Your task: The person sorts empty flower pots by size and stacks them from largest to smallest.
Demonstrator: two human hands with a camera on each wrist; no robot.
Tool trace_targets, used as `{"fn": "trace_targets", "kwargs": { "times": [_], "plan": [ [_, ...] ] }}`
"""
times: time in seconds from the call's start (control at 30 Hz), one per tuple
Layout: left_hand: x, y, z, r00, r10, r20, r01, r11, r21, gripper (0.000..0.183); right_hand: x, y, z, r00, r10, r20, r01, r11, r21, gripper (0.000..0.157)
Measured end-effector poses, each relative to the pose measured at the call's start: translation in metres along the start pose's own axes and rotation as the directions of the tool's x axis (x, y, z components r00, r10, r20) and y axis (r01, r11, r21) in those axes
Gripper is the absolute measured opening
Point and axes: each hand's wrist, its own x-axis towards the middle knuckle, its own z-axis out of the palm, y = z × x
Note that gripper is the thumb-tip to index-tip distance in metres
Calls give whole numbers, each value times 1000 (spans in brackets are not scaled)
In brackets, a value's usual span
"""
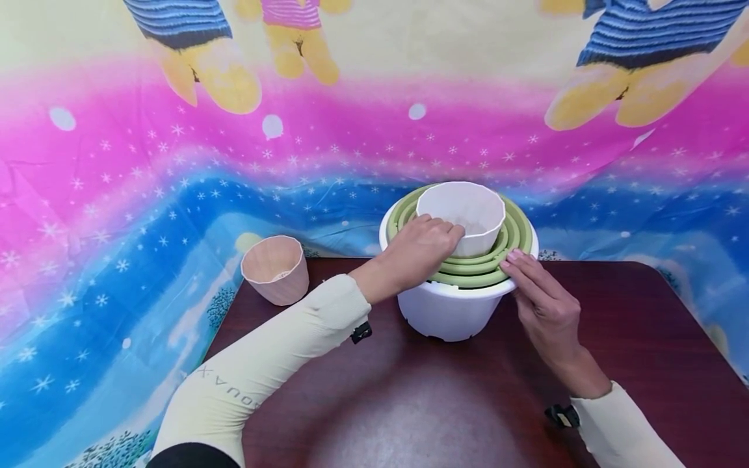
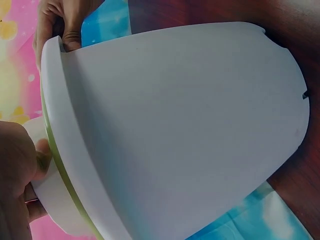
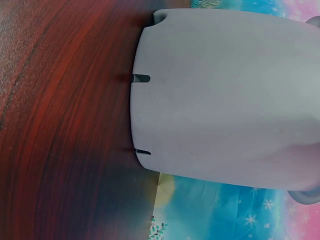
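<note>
A large white plant pot (image 1: pixel 450 312) stands upright on the table, with several green pots (image 1: pixel 468 281) nested inside it. A small white faceted pot (image 1: pixel 476 242) sits in the middle of the green ones, its rim above theirs. My left hand (image 1: pixel 424 247) grips the near left side of this small pot; in the left wrist view the thumb (image 2: pixel 42 155) lies against its wall. At the right side my right hand (image 1: pixel 547 305) pinches the large pot's rim, fingers over the top and thumb beneath. The right wrist view shows only the large pot's wall (image 3: pixel 225 100) with notches at its base.
A peach faceted pot (image 1: pixel 281 286) stands at the table's back left corner, behind my left forearm. The dark red-brown table (image 1: pixel 363 403) has a rounded back right corner. A printed cloth (image 1: pixel 328 149) hangs close behind the table and along its sides.
</note>
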Motion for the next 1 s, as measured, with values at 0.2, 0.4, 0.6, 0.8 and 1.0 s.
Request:
{"fn": "trace_targets", "kwargs": {
  "times": [0.2, 0.4, 0.6, 0.8, 1.0],
  "plan": [
    [2, 2, -2, 999, -24, 49, 26, 998, -54, 24, 0, 1, -1, 1000, 4, 11, -4, 1000, -6, 27],
    [4, 3, 0, 995, -41, 89, 50, 994, -93, 21, -1, 1, -2, 1000, 8, 16, -8, 1000, -9, 28],
    [3, 2, 2, 993, -53, 110, 66, 991, -120, 22, -1, 1, -1, 1000, 3, 3, -3, 1000, -7, 27],
    [2, 0, 2, 991, -56, 120, 75, 984, -161, 23, 0, 0, 0, 1000, 4, -4, -4, 1000, -2, 28],
    [2, 1, 6, 990, -49, 133, 69, 985, -156, 22, 1, -1, 0, 1000, 2, 1, -2, 1000, -4, 28]
  ]
}}
